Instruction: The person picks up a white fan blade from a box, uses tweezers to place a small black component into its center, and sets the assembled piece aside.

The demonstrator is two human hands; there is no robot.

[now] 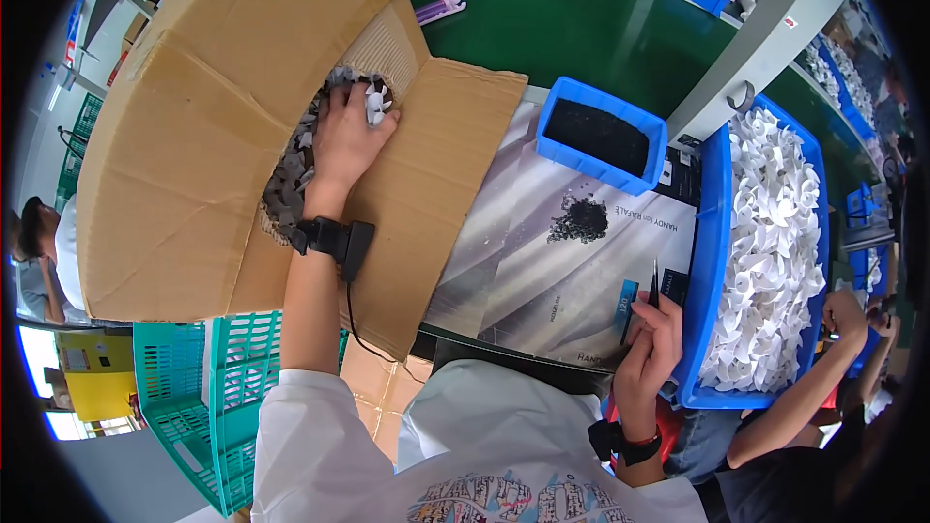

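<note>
Two hands are at work, well apart from each other. The left hand (344, 140) is reached deep into a big cardboard box (223, 126) tipped on its side, with the fingers curled shut on a small white fan-shaped plastic part (376, 103) at the mouth of the box; more of these parts, grey and white, lie heaped (286, 184) inside just below the wrist, which wears a black strap with a cable. The right hand (651, 349) rests near the lower right edge of the glossy grey sheet (542, 261) that covers the counter, fingers pinched closed around a pair of slim dark tweezers (655, 283) held upright. On the sheet, between the two hands, sits a small loose pile of tiny black bits (579, 220), and just behind it a small blue bin (601, 136) with dark contents. To the right stands a large blue crate (714, 232) filled with white fan-shaped parts like the one in hand. Judging by this, the step in hand is fetching a part out of the box; the next move would call for drawing the left arm back without spilling the heap and bringing the part over the sheet within reach of the tweezers. Another person's arm (804, 378) reaches toward the large crate at the lower right.
</note>
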